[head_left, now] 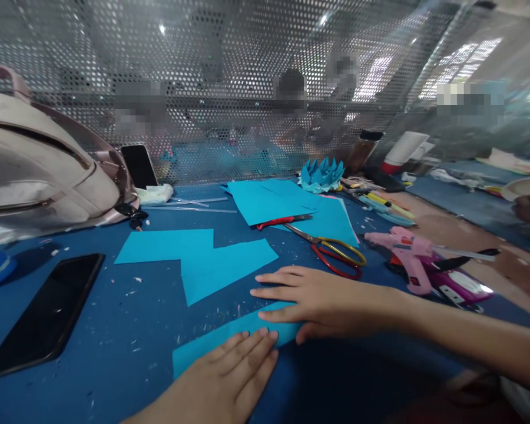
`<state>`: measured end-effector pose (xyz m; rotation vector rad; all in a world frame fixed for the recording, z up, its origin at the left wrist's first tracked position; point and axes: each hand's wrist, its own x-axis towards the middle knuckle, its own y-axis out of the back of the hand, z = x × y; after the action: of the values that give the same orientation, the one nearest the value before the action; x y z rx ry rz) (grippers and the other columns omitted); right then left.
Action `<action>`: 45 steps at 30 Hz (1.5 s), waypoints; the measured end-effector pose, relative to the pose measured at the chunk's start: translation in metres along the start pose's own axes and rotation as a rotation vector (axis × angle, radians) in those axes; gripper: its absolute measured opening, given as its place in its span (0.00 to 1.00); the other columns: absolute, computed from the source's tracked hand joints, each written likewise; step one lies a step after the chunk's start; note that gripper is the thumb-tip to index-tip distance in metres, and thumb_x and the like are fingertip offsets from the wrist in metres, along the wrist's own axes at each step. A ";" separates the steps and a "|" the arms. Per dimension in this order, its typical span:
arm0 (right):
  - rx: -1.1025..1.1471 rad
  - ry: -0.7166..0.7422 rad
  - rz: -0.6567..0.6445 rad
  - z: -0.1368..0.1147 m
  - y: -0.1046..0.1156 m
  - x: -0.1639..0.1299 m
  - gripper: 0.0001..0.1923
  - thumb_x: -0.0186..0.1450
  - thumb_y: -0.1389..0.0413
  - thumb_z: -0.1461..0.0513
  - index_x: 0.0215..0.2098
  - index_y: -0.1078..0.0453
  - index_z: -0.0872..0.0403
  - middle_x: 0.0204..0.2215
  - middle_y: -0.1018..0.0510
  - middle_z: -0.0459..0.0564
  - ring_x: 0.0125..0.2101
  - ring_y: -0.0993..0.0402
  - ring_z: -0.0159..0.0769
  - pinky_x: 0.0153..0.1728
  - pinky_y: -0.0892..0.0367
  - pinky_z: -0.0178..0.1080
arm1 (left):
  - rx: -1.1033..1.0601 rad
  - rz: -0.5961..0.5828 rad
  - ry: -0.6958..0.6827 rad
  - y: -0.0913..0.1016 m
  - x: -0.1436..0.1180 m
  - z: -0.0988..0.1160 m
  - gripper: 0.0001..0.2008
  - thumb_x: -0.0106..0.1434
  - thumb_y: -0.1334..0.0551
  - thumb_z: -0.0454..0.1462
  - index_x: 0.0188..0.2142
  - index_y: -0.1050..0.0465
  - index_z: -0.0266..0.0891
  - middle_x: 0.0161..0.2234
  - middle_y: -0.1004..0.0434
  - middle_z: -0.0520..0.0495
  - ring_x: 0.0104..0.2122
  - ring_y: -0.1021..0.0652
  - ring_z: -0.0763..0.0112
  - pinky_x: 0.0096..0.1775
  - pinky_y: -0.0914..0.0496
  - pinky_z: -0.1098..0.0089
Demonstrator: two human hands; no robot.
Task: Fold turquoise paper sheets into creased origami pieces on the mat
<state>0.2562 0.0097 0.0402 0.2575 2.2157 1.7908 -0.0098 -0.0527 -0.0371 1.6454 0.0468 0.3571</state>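
Both hands lie flat and empty, fingers stretched out, on a blue paper strip (229, 341) at the near edge of the surface (128, 330): the left hand (229, 377) presses its near end, the right hand (322, 303) its far end. The strip looks only flattened, no sharp crease showing yet. Cut paper sheets (203, 259) wait just beyond, scissors (335, 253) lie unused, and a finished paper flower (321, 175) sits at the back.
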 end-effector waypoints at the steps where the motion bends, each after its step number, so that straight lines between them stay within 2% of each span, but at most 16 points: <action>1: -0.017 0.030 0.002 0.002 0.001 0.005 0.24 0.70 0.49 0.56 0.63 0.41 0.48 0.65 0.43 0.51 0.66 0.55 0.42 0.61 0.47 0.50 | 0.009 0.016 -0.010 -0.003 -0.001 0.000 0.31 0.73 0.54 0.46 0.67 0.55 0.28 0.66 0.46 0.40 0.65 0.43 0.62 0.59 0.40 0.67; 4: -0.095 0.120 0.007 0.006 0.003 0.025 0.22 0.71 0.50 0.56 0.61 0.38 0.50 0.64 0.40 0.51 0.66 0.54 0.42 0.60 0.45 0.49 | 0.056 0.059 -0.042 -0.009 -0.004 0.000 0.29 0.73 0.55 0.45 0.66 0.52 0.28 0.66 0.47 0.42 0.65 0.45 0.63 0.60 0.42 0.67; 11: -0.224 0.317 -0.012 0.008 0.007 0.081 0.19 0.70 0.50 0.57 0.59 0.35 0.51 0.65 0.42 0.49 0.66 0.56 0.42 0.59 0.45 0.47 | 0.087 0.086 -0.043 0.001 0.001 -0.002 0.24 0.74 0.54 0.42 0.62 0.43 0.28 0.61 0.35 0.42 0.60 0.34 0.62 0.56 0.38 0.68; 15: -0.274 0.400 0.010 0.004 0.007 0.105 0.20 0.71 0.52 0.57 0.58 0.34 0.54 0.65 0.41 0.49 0.66 0.54 0.41 0.59 0.46 0.45 | 0.112 0.119 -0.031 0.001 0.002 -0.003 0.21 0.74 0.56 0.36 0.61 0.41 0.29 0.61 0.34 0.43 0.60 0.35 0.64 0.54 0.37 0.70; 20: -0.329 0.439 -0.009 -0.002 0.001 0.125 0.23 0.71 0.54 0.56 0.61 0.38 0.56 0.65 0.43 0.47 0.66 0.54 0.41 0.60 0.46 0.46 | 0.121 0.143 -0.028 -0.005 0.001 -0.002 0.21 0.74 0.56 0.35 0.61 0.41 0.29 0.61 0.34 0.42 0.61 0.37 0.61 0.55 0.37 0.68; 25: -0.270 0.425 0.019 0.001 0.005 0.126 0.23 0.70 0.51 0.56 0.61 0.39 0.53 0.65 0.42 0.48 0.66 0.53 0.41 0.60 0.46 0.46 | 0.097 0.150 -0.023 -0.005 0.001 0.000 0.21 0.73 0.55 0.35 0.61 0.40 0.29 0.61 0.34 0.40 0.60 0.35 0.61 0.54 0.35 0.67; 30: -0.129 0.365 0.018 0.004 0.004 0.096 0.21 0.69 0.47 0.57 0.60 0.36 0.47 0.66 0.45 0.48 0.67 0.56 0.42 0.59 0.44 0.47 | 0.070 0.137 -0.002 0.003 0.002 -0.002 0.21 0.73 0.53 0.37 0.61 0.40 0.29 0.61 0.34 0.40 0.60 0.35 0.61 0.58 0.40 0.66; 35: -0.039 0.223 -0.039 0.005 -0.005 0.073 0.24 0.70 0.49 0.57 0.63 0.42 0.43 0.67 0.49 0.49 0.67 0.60 0.44 0.59 0.44 0.53 | 0.077 0.093 -0.014 0.005 0.001 -0.003 0.21 0.73 0.54 0.35 0.62 0.43 0.28 0.62 0.36 0.39 0.62 0.37 0.60 0.60 0.43 0.65; 39: -0.065 0.235 0.006 0.006 -0.008 0.083 0.23 0.69 0.47 0.58 0.62 0.39 0.43 0.67 0.48 0.50 0.67 0.59 0.45 0.60 0.47 0.54 | 0.067 0.092 -0.007 0.001 0.000 -0.002 0.22 0.73 0.54 0.36 0.63 0.44 0.28 0.63 0.37 0.40 0.62 0.37 0.60 0.61 0.44 0.65; 45: -0.159 0.321 0.057 0.004 -0.015 0.118 0.23 0.70 0.49 0.54 0.62 0.41 0.43 0.67 0.47 0.48 0.67 0.61 0.44 0.61 0.50 0.51 | 0.032 0.098 -0.008 -0.001 0.002 -0.003 0.21 0.73 0.54 0.34 0.61 0.41 0.27 0.62 0.36 0.38 0.61 0.37 0.60 0.59 0.41 0.65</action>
<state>0.1461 0.0465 0.0126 -0.0014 2.2718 2.1563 -0.0085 -0.0495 -0.0375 1.6843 -0.0342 0.4261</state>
